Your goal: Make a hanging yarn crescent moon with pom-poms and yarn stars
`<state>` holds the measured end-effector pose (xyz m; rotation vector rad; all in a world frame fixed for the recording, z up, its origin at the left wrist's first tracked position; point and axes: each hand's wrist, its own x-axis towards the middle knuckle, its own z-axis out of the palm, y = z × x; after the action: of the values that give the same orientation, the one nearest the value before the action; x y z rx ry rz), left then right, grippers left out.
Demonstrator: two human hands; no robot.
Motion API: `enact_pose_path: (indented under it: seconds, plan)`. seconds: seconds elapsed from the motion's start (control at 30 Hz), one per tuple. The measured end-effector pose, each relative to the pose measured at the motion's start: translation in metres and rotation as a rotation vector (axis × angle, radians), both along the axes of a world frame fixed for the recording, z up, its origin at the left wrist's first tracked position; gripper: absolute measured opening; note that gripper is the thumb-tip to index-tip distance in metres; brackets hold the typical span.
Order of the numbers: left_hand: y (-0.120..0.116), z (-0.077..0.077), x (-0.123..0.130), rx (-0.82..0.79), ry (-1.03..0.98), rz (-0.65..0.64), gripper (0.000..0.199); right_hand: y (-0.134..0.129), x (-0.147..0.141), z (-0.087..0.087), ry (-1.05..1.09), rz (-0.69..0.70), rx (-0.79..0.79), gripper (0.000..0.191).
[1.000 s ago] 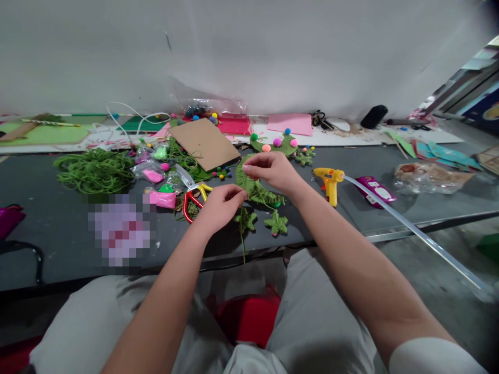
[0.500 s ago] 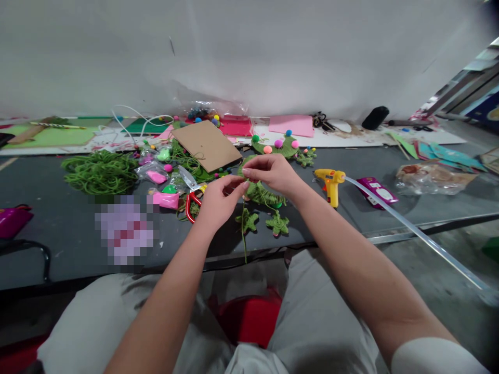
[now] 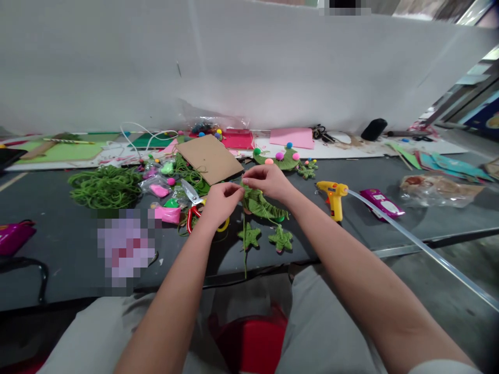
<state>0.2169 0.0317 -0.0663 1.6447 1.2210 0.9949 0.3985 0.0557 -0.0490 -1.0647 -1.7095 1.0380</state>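
My left hand [image 3: 223, 203] and my right hand [image 3: 270, 182] meet over the table, fingertips pinched close together. Between them is a small piece wound in green yarn, mostly hidden by the fingers. A loose strand of green yarn [image 3: 245, 259] hangs below it toward the table's front edge. Just under my right hand lies a curved shape wrapped in green yarn [image 3: 262, 206]. Two green yarn-covered stars, a left one [image 3: 250, 237] and a right one [image 3: 281, 239], rest nearer me. Scissors [image 3: 190, 192] lie partly behind my left hand.
Left are a heap of green yarn [image 3: 104, 188] and bagged pink clay [image 3: 167, 214]. Behind my hands sit a cardboard sheet [image 3: 210, 158] and a green crescent with pompoms [image 3: 281, 160]. A yellow glue gun [image 3: 333, 197] with a long glue stick and a purple packet [image 3: 380, 203] lie right.
The camera has tilted up a little, so the table sits lower in view. Both hands stay pinched together at the same place, with the fingers shifting only slightly.
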Motion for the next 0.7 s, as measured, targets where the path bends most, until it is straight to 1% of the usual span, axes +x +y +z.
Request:
enact_pose_path:
  seconds: [0.13,0.27,0.37,0.43,0.53,0.6,0.67,0.7]
  plan:
    - [0.009,-0.002,-0.002,-0.06,0.021,0.025,0.022,0.015,0.0,-0.004,-0.201,0.022,0.098,0.013]
    - [0.012,-0.008,-0.001,-0.06,0.031,0.0,0.026,0.02,-0.002,0.0,-0.402,0.03,0.174,0.01]
    - [0.012,-0.011,0.001,-0.045,0.077,-0.023,0.03,0.02,-0.004,0.003,-0.484,0.024,0.192,0.01]
    - [0.012,-0.01,0.002,-0.036,0.098,-0.028,0.03,0.017,-0.004,0.005,-0.476,0.022,0.193,0.01]
    - [0.011,-0.006,0.001,-0.033,0.062,0.006,0.03,0.004,-0.002,0.009,-0.388,-0.034,0.205,0.017]
    - [0.009,-0.003,0.001,-0.021,0.023,0.04,0.03,-0.012,0.002,0.012,-0.371,-0.078,0.196,0.025]
    - [0.008,-0.002,0.0,0.011,0.006,0.059,0.031,-0.033,0.008,0.016,-0.416,-0.06,0.142,0.035]
    - [0.007,-0.002,0.0,0.029,0.001,0.063,0.031,-0.044,0.012,0.018,-0.45,-0.016,0.092,0.041]
